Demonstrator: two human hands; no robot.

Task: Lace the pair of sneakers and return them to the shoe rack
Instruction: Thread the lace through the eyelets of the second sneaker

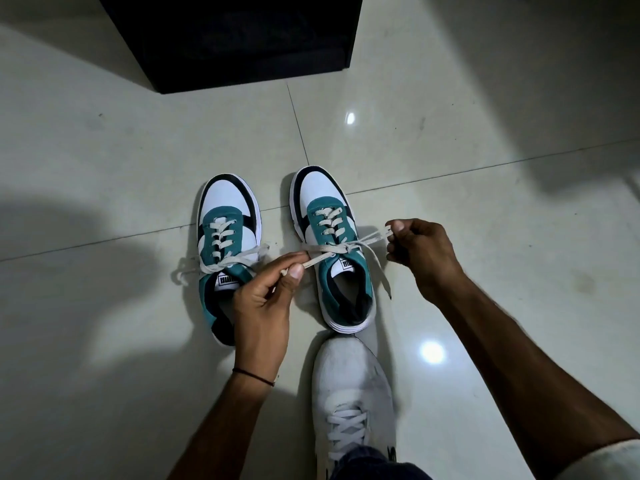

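Observation:
Two white, teal and black sneakers stand side by side on the tiled floor, toes pointing away. The left sneaker (227,237) is laced, and a tied bow lies across its tongue. The right sneaker (332,244) has its cream lace (325,252) crossed over the tongue and pulled taut sideways. My left hand (265,299) pinches one lace strand between thumb and forefinger, just left of this shoe. My right hand (420,254) grips the other strand to the shoe's right. A loose lace end (382,275) hangs down beside the shoe.
A black cabinet-like box (242,39) stands on the floor beyond the sneakers. My own foot in a white laced shoe (351,396) rests just behind the right sneaker's heel. Pale glossy floor tiles (485,168) stretch all around.

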